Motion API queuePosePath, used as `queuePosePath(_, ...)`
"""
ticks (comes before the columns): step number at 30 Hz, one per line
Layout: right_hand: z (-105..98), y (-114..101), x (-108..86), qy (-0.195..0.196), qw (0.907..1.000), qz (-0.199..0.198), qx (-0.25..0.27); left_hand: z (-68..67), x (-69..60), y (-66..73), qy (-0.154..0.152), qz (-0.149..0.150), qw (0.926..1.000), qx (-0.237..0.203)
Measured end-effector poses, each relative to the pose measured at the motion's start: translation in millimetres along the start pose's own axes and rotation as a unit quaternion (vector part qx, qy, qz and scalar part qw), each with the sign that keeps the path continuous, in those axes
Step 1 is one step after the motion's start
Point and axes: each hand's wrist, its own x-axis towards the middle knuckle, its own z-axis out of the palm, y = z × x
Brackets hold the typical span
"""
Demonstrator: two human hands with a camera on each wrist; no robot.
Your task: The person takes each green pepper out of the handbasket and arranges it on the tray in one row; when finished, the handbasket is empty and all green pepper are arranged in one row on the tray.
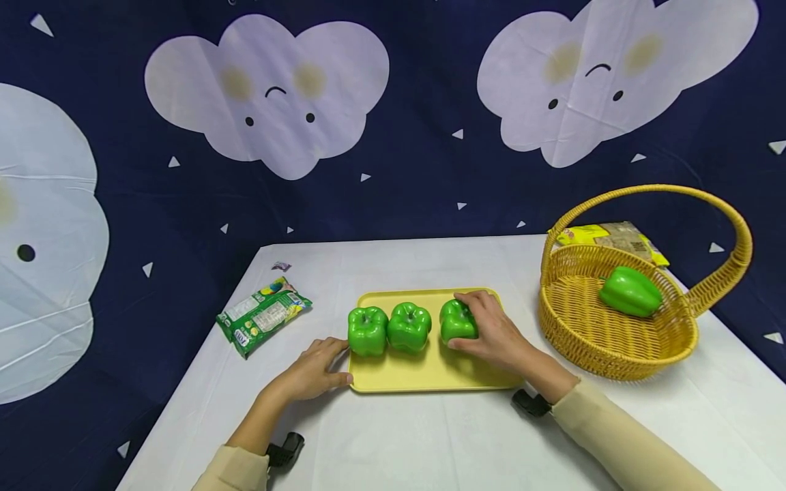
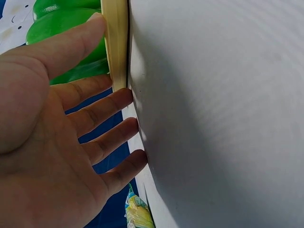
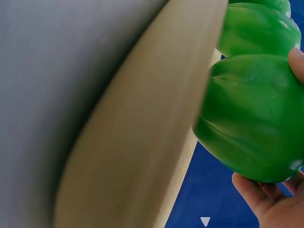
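On a yellow tray (image 1: 399, 378) two green bell peppers (image 1: 368, 332) (image 1: 409, 327) stand side by side at the left. My right hand (image 1: 497, 334) grips a third green bell pepper (image 1: 456, 320) on the right part of the tray, thumb on the near side and fingers on the far side. The right wrist view shows that bell pepper (image 3: 251, 114) close up between thumb and fingers. At the tray's left edge rests my left hand (image 1: 313, 370), its fingers spread and fairly straight. In the left wrist view the hand's fingertips (image 2: 124, 96) are by the tray rim (image 2: 118, 47).
A wicker basket (image 1: 614, 361) with a tall handle stands at the right, holding one green bell pepper (image 1: 630, 292). Behind it lies a yellow packet (image 1: 614, 235). Green snack packets (image 1: 264, 317) and a small purple wrapper (image 1: 281, 266) lie on the left of the white table.
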Motion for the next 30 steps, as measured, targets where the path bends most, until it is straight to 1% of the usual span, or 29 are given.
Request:
queuePosePath(6,3.8,-2.0,1.4,-0.011,0.9999,0.009,-0.007,0.0,0.5,0.1,0.000,-0.001,1.0000,0.001)
queuePosePath(12,6.3,-3.5,2.6,-0.014,0.9998,0.010,-0.010,0.5,1.0,0.0,-0.001,-0.005,1.0000,0.002)
queuePosePath(20,9.4,-5.2,6.3,-0.019,0.9998,0.009,0.000,-0.7,-0.4,2.0,-0.005,-0.011,0.9999,0.000)
queuePosePath(30,12.3,-6.0,9.7,-0.037,0.9991,0.022,0.006,-0.7,-0.2,2.1,-0.002,-0.007,1.0000,0.002)
